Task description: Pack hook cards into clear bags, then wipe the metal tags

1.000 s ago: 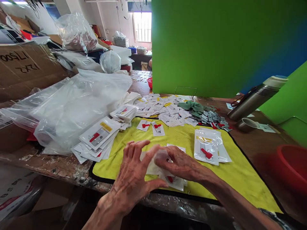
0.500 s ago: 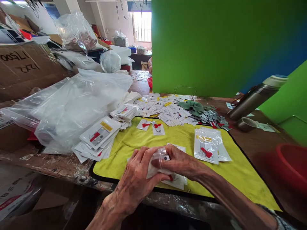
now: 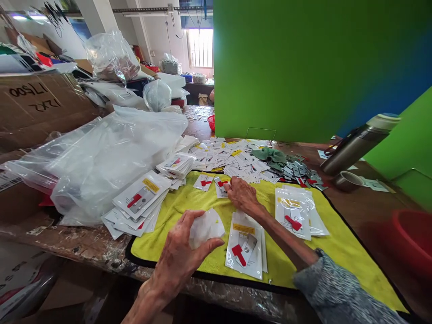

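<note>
My left hand (image 3: 178,245) curls around a whitish translucent plastic bag (image 3: 208,228), held between thumb and fingers above the yellow cloth (image 3: 162,247). Further forward, my right hand (image 3: 242,193) has its fingertips pinched at the edge of a small printed card (image 3: 221,192) with a red piece on it, partly covered by the fingers. Just left of it lies a similar card (image 3: 203,182). Between my arms, filled clear packets (image 3: 245,249) rest on the cloth, each top one showing a grey metal plate and a red piece. More filled packets (image 3: 293,216) lie to the right.
A stack of filled packets (image 3: 140,198) and a big bag (image 3: 118,153) stand at left. Behind the cloth spread printed cards (image 3: 232,155), a green rag (image 3: 270,155) and metal plates (image 3: 299,171). A thermos (image 3: 357,141), a cup (image 3: 349,181) and a red basin (image 3: 411,243) are at right.
My hands have separated. The right one let go of the bag and moved forward to the card with the red piece; the left keeps the bag. The packets beneath are now uncovered.
</note>
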### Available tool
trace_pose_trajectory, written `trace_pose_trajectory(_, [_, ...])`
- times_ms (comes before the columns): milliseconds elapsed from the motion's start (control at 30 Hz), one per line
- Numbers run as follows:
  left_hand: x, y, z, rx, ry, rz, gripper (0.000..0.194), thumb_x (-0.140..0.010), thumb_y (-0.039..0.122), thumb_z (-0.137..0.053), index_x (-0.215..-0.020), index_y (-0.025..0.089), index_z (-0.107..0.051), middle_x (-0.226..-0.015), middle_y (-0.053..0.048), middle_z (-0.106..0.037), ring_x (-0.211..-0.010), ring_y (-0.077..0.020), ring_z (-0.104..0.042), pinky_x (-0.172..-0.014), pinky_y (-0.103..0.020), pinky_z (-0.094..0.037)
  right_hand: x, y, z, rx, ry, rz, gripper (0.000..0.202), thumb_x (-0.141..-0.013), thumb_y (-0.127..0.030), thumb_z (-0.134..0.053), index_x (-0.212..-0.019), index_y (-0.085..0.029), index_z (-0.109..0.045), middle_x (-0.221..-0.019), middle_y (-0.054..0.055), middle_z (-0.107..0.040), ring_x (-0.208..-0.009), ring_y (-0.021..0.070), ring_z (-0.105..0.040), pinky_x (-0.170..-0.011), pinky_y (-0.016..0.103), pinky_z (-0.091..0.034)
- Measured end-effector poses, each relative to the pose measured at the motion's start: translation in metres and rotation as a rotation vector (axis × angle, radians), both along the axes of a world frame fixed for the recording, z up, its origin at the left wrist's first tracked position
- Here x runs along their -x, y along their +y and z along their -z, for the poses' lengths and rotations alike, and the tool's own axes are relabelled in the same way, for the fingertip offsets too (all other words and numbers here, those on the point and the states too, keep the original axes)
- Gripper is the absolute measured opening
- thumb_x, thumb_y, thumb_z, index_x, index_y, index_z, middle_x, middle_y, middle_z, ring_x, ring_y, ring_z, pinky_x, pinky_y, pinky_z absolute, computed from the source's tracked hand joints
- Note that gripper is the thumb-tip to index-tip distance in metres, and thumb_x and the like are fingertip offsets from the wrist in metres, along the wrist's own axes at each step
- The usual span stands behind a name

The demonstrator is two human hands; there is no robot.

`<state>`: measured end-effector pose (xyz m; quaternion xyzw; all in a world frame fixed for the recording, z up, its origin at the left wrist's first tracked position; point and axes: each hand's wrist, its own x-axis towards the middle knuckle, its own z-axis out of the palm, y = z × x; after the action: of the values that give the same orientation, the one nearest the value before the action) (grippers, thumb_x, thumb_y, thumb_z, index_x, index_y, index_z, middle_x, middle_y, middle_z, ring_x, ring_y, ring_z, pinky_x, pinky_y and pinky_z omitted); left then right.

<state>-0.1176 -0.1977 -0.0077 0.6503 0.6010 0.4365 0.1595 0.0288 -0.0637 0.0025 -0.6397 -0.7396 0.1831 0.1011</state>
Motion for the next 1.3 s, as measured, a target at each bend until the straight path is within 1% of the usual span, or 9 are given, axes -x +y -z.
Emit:
trace_pose_trajectory(167, [0.005,-0.002,0.012,-0.027,0.033,-0.014,0.045,-0.065,0.041,-0.077,-0.102,0.022,-0.059,-0.090,-0.006,-0.071,-0.080,-0.0238,-0.068,-0.069,-0.035,-0.057,0.014,0.000,0.006,-0.044,-0.020,0.058,0.042,-0.094,-0.037,-0.044,-0.123,-0.006,-0.049,-0.122,0.026,-0.058,-0.112,0.0347,-0.055,-0.094,0.043,-0.032])
trace_pose_trajectory(333, [0.004,-0.002,0.016,-0.060,0.056,-0.029,0.048,-0.062,0.036,-0.080,-0.103,0.021,-0.060,-0.091,-0.006,-0.072,-0.082,-0.0250,-0.068,-0.070,-0.039,-0.058,0.014,0.008,0.009,-0.014,0.017,0.162,0.038,-0.089,-0.036,-0.052,-0.115,-0.009,-0.052,-0.108,0.020,-0.066,-0.107,0.0325,-0.059,-0.089,0.041,-0.034])
trace_pose_trajectory(533, [-0.003,-0.003,0.014,-0.025,0.044,-0.017,0.047,-0.059,0.031,-0.081,-0.100,0.020,-0.061,-0.088,-0.005,-0.072,-0.079,-0.0243,-0.068,-0.069,-0.039,-0.059,0.022,0.014,0.015,0.005,0.065,0.289,0.035,-0.089,-0.043,-0.048,-0.106,-0.013,-0.055,-0.108,0.016,-0.067,-0.107,0.0309,-0.059,-0.091,0.044,-0.028])
trace_pose_trajectory(800, [-0.001,-0.003,0.018,-0.085,0.070,-0.012,0.048,-0.063,0.037,-0.079,-0.102,0.019,-0.060,-0.090,-0.006,-0.070,-0.081,-0.0245,-0.068,-0.069,-0.039,-0.059,0.034,0.012,0.020,-0.055,0.123,0.342,0.020,-0.085,-0.030,-0.054,-0.097,-0.016,-0.059,-0.107,0.015,-0.067,-0.109,0.0325,-0.056,-0.087,0.042,-0.029])
trace_pose_trajectory(967, [0.001,-0.002,0.014,-0.100,0.057,-0.033,0.040,-0.067,0.037,-0.077,-0.099,0.020,-0.062,-0.091,-0.006,-0.069,-0.083,-0.0238,-0.066,-0.070,-0.038,-0.057,0.032,0.009,0.013,-0.083,0.212,0.270,0.013,-0.085,-0.020,-0.048,-0.094,-0.019,-0.057,-0.098,0.010,-0.067,-0.101,0.0284,-0.055,-0.085,0.041,-0.031])
trace_pose_trajectory(1100, [0.003,-0.002,0.007,-0.066,0.036,-0.028,0.037,-0.070,0.040,-0.075,-0.098,0.021,-0.061,-0.086,-0.004,-0.067,-0.077,-0.0210,-0.064,-0.067,-0.036,-0.056,0.002,-0.012,-0.012,-0.042,0.339,0.124,0.007,-0.085,-0.024,-0.050,-0.088,-0.019,-0.054,-0.083,0.004,-0.062,-0.079,0.0201,-0.057,-0.071,0.031,-0.038])
trace_pose_trajectory(1167, [0.003,-0.001,0.005,-0.065,0.029,-0.024,0.038,-0.069,0.039,-0.076,-0.099,0.021,-0.060,-0.086,-0.003,-0.067,-0.078,-0.0207,-0.063,-0.068,-0.035,-0.055,-0.019,-0.030,-0.027,0.030,0.460,-0.020,0.013,-0.084,-0.033,-0.054,-0.085,-0.020,-0.054,-0.079,0.000,-0.060,-0.071,0.0162,-0.055,-0.064,0.027,-0.040])
trace_pose_trajectory(1200, [0.002,0.000,0.005,-0.065,0.028,-0.022,0.039,-0.069,0.038,-0.076,-0.099,0.021,-0.060,-0.087,-0.003,-0.067,-0.080,-0.0207,-0.063,-0.069,-0.035,-0.055,-0.028,-0.040,-0.034,0.126,0.614,-0.130,0.017,-0.084,-0.037,-0.055,-0.088,-0.020,-0.054,-0.079,-0.001,-0.059,-0.070,0.0153,-0.054,-0.061,0.026,-0.040])
trace_pose_trajectory(1300, [-0.003,0.002,0.005,-0.059,0.031,-0.010,0.041,-0.067,0.036,-0.078,-0.101,0.021,-0.059,-0.091,-0.003,-0.067,-0.083,-0.0211,-0.063,-0.072,-0.036,-0.054,-0.047,-0.062,-0.045,0.319,0.835,-0.287,0.027,-0.080,-0.045,-0.059,-0.086,-0.019,-0.055,-0.079,-0.001,-0.056,-0.068,0.0139,-0.051,-0.058,0.025,-0.039])
